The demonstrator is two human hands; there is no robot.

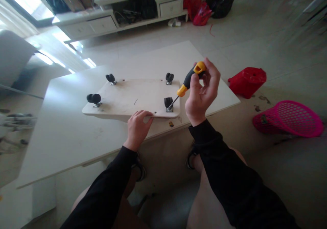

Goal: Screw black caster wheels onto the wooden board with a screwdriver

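Right grip [200, 101] grasps yellow-and-black screwdriver [188, 80], slanted to reach black-wheeled metal caster [168, 103]; left grip [138, 126], closure unclear, likely steadies pale round-cornered board [135, 93].

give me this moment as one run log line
right hand: holds screwdriver, tip at near-right caster | left hand: touches board's near edge | three other casters: wheels up

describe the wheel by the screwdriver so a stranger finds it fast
On the white table lies a pale board. At the board's near right corner, as the wearer sees it, stands a black wheel on a metal base. Unlike the other three wheels, it has the tip of a yellow-and-black screwdriver at that base.
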